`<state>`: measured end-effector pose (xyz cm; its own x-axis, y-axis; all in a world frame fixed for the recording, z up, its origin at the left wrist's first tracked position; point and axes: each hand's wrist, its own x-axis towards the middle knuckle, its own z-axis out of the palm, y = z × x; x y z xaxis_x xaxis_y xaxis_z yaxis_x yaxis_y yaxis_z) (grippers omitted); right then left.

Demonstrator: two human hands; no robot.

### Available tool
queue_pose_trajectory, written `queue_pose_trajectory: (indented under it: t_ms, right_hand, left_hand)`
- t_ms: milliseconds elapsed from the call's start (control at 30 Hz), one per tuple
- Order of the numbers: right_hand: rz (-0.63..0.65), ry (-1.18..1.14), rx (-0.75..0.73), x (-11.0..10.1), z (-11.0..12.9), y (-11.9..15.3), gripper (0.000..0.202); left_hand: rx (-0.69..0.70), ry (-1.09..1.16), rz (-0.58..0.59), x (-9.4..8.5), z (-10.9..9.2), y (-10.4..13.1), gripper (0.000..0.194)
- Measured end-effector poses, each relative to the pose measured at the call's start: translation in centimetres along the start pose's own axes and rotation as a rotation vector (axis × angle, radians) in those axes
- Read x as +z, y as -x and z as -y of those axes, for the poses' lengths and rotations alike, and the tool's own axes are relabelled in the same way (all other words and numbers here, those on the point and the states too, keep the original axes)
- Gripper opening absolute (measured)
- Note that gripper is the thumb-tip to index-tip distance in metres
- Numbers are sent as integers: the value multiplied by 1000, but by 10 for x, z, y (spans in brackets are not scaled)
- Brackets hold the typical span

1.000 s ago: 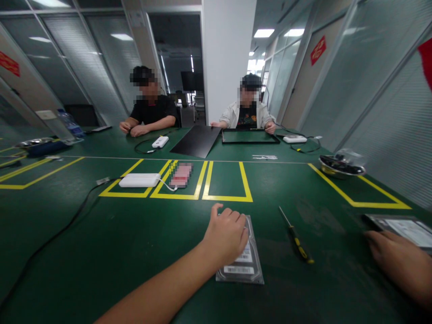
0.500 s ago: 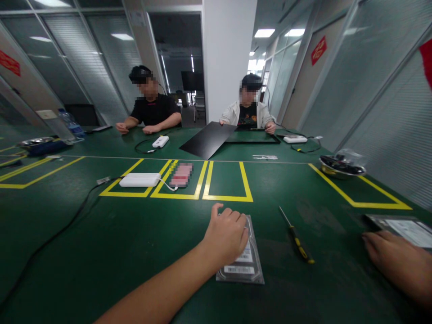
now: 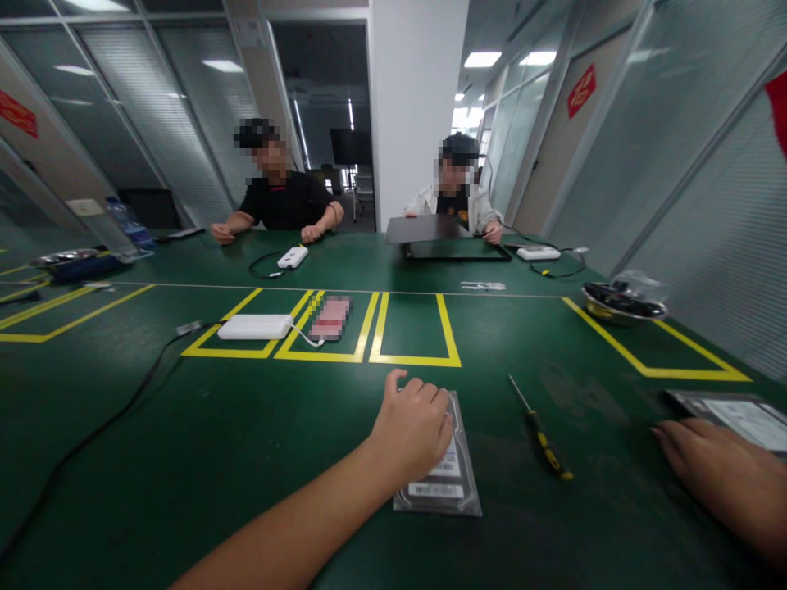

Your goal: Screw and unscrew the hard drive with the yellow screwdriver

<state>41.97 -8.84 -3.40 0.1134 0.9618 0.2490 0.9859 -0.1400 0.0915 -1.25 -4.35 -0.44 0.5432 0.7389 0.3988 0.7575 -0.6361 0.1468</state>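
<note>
My left hand [image 3: 413,430] rests on a hard disk drive [image 3: 438,492] lying flat on the green table, label side up. Its fingers are bent and close together over the drive's upper part, the outermost one sticking out a little; the fingertips are partly hidden. At the right edge, my right hand [image 3: 719,471] lies low on the table with its fingers stretched out. It is against or just before the near side of a second hard drive [image 3: 741,418], and cannot be seen gripping it. Between the hands lies a screwdriver [image 3: 544,447] with a black and yellow handle.
Yellow tape [image 3: 415,360] marks boxes on the table. A white power bank [image 3: 255,327] is cabled to a pink phone [image 3: 330,319]. A metal bowl [image 3: 624,305] of dark parts stands right. Opposite, one person holds a dark panel [image 3: 427,229] over a black frame; another person [image 3: 283,205] sits left.
The person opposite has swung the dark panel right and flatter, above the frame. The other person's hand moved right along the table. My right hand shifted slightly left; my left hand stayed put.
</note>
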Motion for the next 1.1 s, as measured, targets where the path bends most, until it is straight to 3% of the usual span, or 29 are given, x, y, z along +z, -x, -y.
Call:
queue_pose_trajectory:
  t_ms: [100, 200, 533, 733, 867, 1100]
  right_hand:
    - [136, 104, -89, -4, 0, -2, 25]
    - [188, 115, -81, -8, 0, -5, 21]
    - [189, 237, -107, -14, 7, -13, 18]
    - [209, 279, 40, -28, 19, -18, 23]
    - [191, 98, 23, -48, 56, -27, 23]
    - [71, -503, -255, -77, 165, -27, 22]
  left_hand:
    - [-1, 2, 3, 1, 0, 0, 28]
    - [0, -3, 7, 1, 0, -1, 28]
    - [-7, -6, 5, 2, 0, 0, 26]
    - [-6, 1, 3, 0, 0, -1, 26]
    - [-6, 2, 8, 0, 0, -1, 28]
    - [6, -16, -11, 0, -1, 0, 27]
